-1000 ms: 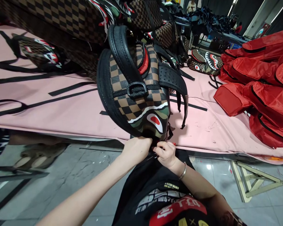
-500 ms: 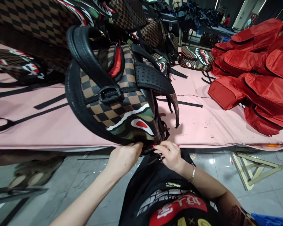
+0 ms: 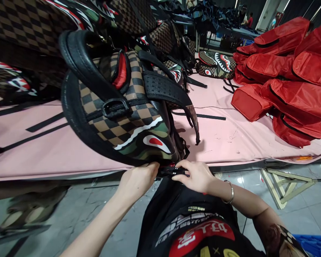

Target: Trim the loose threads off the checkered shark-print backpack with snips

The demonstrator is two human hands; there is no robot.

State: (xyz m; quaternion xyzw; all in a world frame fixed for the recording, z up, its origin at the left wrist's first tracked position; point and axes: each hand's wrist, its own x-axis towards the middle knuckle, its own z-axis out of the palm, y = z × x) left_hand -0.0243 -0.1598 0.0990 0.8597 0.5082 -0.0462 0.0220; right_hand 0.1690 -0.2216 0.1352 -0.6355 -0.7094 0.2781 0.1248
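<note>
A backpack (image 3: 133, 103) in brown and black check, with a camouflage shark-eye print, lies on its side at the pink table's near edge. Its black strap with a buckle and a red-lined pocket face up. My left hand (image 3: 140, 180) is closed in a fist on the bag's near lower edge; its fingertips are hidden. Just right of it, my right hand (image 3: 198, 175) has thumb and fingers around a small dark tool (image 3: 173, 172), which looks like thread snips. The tool is beside the bag's lower edge, close to a bit of red.
More checked bags (image 3: 29, 32) are heaped at the left and behind. Red bags (image 3: 291, 92) form a pile on the right. A smaller shark-print bag (image 3: 216, 64) and loose black straps (image 3: 208, 117) lie on the pink table cover (image 3: 216, 142). A metal frame (image 3: 280, 189) stands below.
My view has shifted slightly, so the backpack appears a little further left. My right hand has turned, its thumb and fingers now wider apart around the tool. My left hand keeps its hold.
</note>
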